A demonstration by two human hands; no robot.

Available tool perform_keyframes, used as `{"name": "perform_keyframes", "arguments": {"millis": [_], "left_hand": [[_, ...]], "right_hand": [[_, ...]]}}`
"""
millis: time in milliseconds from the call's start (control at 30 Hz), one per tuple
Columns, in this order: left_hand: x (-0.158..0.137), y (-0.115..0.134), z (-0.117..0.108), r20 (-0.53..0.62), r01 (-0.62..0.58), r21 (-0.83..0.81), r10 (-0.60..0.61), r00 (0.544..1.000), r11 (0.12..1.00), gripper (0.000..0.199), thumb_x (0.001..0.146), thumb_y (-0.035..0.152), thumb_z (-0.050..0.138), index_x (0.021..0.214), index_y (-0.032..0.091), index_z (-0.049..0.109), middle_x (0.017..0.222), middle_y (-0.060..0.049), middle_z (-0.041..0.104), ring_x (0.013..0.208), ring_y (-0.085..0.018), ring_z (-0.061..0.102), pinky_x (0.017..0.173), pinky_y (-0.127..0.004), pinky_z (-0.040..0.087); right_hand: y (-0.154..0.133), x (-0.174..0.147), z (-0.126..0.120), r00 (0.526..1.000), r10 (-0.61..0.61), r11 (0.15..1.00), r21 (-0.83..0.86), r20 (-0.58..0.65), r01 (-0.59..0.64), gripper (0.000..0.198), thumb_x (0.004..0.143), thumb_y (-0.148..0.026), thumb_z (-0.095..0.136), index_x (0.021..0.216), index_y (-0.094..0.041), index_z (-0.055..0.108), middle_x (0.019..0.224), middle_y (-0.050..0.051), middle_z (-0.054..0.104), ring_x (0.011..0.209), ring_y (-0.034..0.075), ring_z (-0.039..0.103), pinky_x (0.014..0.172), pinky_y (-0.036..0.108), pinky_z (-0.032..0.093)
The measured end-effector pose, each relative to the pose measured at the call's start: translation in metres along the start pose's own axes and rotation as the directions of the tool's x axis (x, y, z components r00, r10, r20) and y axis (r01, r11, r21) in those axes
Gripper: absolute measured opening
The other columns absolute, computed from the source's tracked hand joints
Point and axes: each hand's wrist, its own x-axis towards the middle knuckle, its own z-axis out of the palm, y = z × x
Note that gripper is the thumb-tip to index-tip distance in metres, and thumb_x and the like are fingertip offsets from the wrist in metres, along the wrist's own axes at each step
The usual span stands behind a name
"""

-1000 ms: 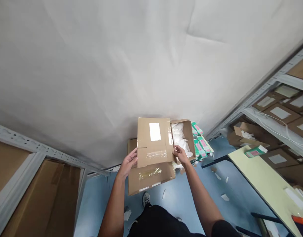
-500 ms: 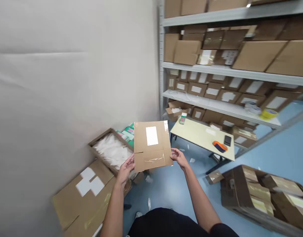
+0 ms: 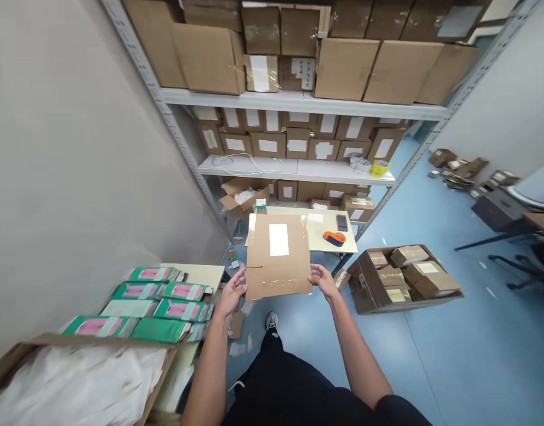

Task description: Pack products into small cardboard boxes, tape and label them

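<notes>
Held out in front of me is a brown cardboard box (image 3: 278,269), with a white label on its upper part and clear tape along its edges. My left hand (image 3: 231,291) grips its lower left side, thumb and fingers closed on the edge. On the opposite side, my right hand (image 3: 324,280) pinches the lower right edge. Behind the box stands a pale yellow table (image 3: 314,239), partly covered by it. An orange and dark blue tape dispenser (image 3: 334,238) and a dark phone-like device (image 3: 341,222) lie on that table.
A metal shelf (image 3: 298,102) full of cartons rises ahead. To the right, a large open carton (image 3: 364,296) of smaller boxes sits on the floor. Green and pink packages (image 3: 178,291) lie at left, behind an open box of white items (image 3: 71,378).
My view has turned right and I have moved towards the shelf and table. Both hands still hold the cardboard box in front of me. The green packages now show at left.
</notes>
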Motion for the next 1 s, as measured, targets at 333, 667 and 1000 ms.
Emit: {"name": "perform_keyframes", "arguments": {"millis": [333, 667, 1000], "left_hand": [[0.174, 0.034, -0.009, 0.207, 0.042, 0.053, -0.052, 0.977, 0.998, 0.088, 0.064, 0.044, 0.087, 0.146, 0.021, 0.062, 0.12, -0.009, 0.07, 0.086, -0.018, 0.071, 0.079, -0.031, 0.057], [0.26, 0.051, 0.0, 0.231, 0.096, 0.106, -0.118, 0.966, 0.99, 0.083, 0.065, 0.049, 0.088, 0.137, 0.018, 0.063, 0.111, -0.01, 0.074, 0.088, -0.02, 0.073, 0.078, -0.031, 0.058], [0.331, 0.052, 0.067, 0.084, 0.073, 0.192, -0.091, 0.992, 0.979, 0.077, 0.067, 0.043, 0.081, 0.138, 0.018, 0.064, 0.107, -0.007, 0.073, 0.085, -0.019, 0.071, 0.074, -0.03, 0.056]], "right_hand": [[-0.033, 0.113, 0.011, 0.983, -0.038, 0.99, -0.138, -0.182, 0.013, 0.051, 0.058, -0.03, 0.078, 0.107, -0.022, 0.067, 0.081, -0.002, 0.066, 0.069, 0.015, 0.061, 0.065, 0.029, 0.051], [-0.017, 0.186, 0.009, 0.965, 0.01, 0.989, -0.142, -0.263, -0.049, 0.053, 0.057, -0.03, 0.071, 0.109, -0.022, 0.068, 0.081, -0.002, 0.063, 0.067, 0.015, 0.058, 0.064, 0.028, 0.049], [-0.009, 0.286, -0.048, 0.969, -0.022, 0.975, -0.221, -0.247, -0.034, 0.057, 0.063, -0.027, 0.063, 0.118, -0.019, 0.073, 0.087, 0.002, 0.067, 0.069, 0.016, 0.061, 0.064, 0.03, 0.052]]}}
